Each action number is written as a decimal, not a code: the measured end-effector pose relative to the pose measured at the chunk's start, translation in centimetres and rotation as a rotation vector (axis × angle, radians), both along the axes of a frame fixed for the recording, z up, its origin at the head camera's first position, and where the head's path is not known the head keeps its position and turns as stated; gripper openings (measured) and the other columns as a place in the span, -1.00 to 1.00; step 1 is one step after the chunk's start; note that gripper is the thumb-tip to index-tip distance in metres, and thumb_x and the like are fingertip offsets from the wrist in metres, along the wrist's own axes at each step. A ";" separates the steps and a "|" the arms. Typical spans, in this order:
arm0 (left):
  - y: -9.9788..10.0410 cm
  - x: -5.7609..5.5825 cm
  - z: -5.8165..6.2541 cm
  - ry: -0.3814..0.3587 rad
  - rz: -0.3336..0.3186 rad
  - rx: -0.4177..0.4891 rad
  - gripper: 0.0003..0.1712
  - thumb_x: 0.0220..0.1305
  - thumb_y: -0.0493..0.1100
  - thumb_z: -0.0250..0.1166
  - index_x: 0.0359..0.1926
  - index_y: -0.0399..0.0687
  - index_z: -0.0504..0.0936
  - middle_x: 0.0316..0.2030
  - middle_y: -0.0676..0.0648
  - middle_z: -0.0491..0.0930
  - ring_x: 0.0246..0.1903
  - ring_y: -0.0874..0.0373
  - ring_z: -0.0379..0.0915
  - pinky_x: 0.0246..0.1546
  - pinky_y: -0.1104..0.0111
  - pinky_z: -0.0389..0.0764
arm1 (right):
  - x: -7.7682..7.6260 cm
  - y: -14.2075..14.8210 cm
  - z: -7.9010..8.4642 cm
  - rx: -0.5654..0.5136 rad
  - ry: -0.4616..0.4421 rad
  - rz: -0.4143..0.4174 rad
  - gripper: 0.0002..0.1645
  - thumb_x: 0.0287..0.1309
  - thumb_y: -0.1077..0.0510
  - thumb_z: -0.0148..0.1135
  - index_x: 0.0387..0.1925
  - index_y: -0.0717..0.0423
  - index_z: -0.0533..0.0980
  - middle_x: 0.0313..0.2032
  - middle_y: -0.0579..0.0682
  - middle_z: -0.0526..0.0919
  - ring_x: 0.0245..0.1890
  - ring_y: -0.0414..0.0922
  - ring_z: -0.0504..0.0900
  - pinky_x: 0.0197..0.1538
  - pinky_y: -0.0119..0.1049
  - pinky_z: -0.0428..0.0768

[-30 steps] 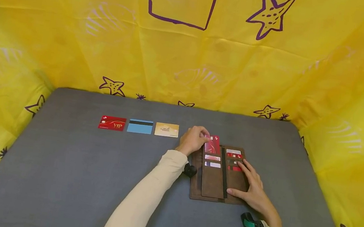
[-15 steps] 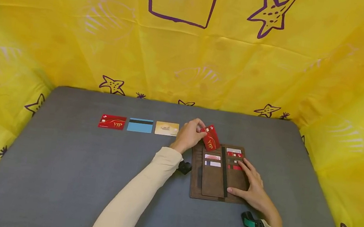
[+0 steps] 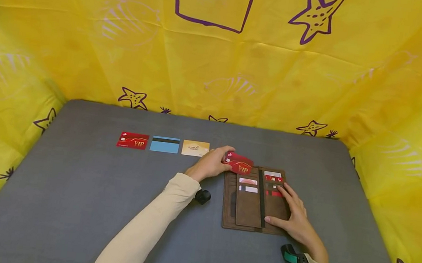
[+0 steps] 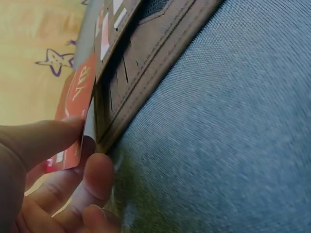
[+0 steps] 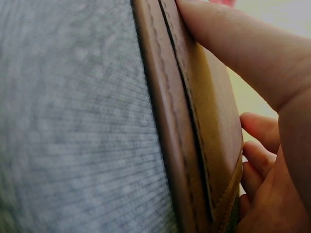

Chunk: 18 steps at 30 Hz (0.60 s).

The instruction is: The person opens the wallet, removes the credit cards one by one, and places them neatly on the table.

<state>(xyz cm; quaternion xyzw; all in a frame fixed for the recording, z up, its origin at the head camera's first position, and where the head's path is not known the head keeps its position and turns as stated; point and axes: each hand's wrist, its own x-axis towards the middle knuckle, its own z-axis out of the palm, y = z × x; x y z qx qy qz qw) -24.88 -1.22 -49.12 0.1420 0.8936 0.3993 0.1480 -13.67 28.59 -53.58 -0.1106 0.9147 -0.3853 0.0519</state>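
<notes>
My left hand (image 3: 210,163) pinches a red VIP card (image 3: 239,163) between thumb and fingers, over the top left corner of an open brown wallet (image 3: 247,214). The left wrist view shows the thumb flat on the face of that card (image 4: 77,97), beside the wallet's stitched edge (image 4: 146,87). My right hand (image 3: 297,218) rests on the wallet's right half, fingers spread, thumb near the dark centre strip (image 3: 261,200). Up close in the right wrist view, the thumb (image 5: 233,34) lies on the brown leather (image 5: 218,107). Several cards, white and red, show in the wallet's slots.
On the grey table (image 3: 77,203), left of the wallet, lie a red VIP card (image 3: 133,141), a blue card with a dark stripe (image 3: 164,144) and a gold card (image 3: 195,148) in a row. A yellow patterned cloth (image 3: 204,59) rises behind the table and along both sides.
My left hand has drawn the red VIP card up out of the wallet's left slot, moved left and turned the card nearly level. The right hand stays on the wallet.
</notes>
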 end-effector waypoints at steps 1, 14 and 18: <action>-0.1 0.1 -0.1 -0.004 -0.006 0.005 -0.34 0.27 -0.20 0.36 0.37 -0.07 0.40 0.10 -0.17 0.61 -0.15 0.06 0.53 -0.08 0.25 0.53 | 0.0 0.0 0.0 0.002 0.000 -0.001 0.14 -0.11 0.00 0.57 0.47 0.10 0.18 0.52 0.23 0.00 0.39 0.38 0.00 0.20 0.45 -0.05; -0.3 0.7 -0.3 0.007 -0.020 -0.097 -0.25 0.17 -0.12 0.46 0.36 -0.05 0.40 0.18 -0.14 0.57 -0.03 0.00 0.51 0.06 0.11 0.52 | 0.0 -0.1 0.1 -0.001 -0.006 0.000 0.13 -0.10 0.00 0.57 0.47 0.10 0.19 0.52 0.24 -0.01 0.39 0.40 -0.01 0.20 0.46 -0.07; -0.5 1.1 -0.4 0.055 -0.006 -0.146 -0.26 0.15 -0.05 0.48 0.34 0.00 0.44 0.14 -0.11 0.61 -0.06 0.03 0.54 0.00 0.10 0.56 | 0.0 -0.1 0.2 0.000 -0.001 0.001 0.13 -0.10 0.00 0.57 0.46 0.11 0.19 0.51 0.26 0.00 0.39 0.41 -0.02 0.21 0.46 -0.08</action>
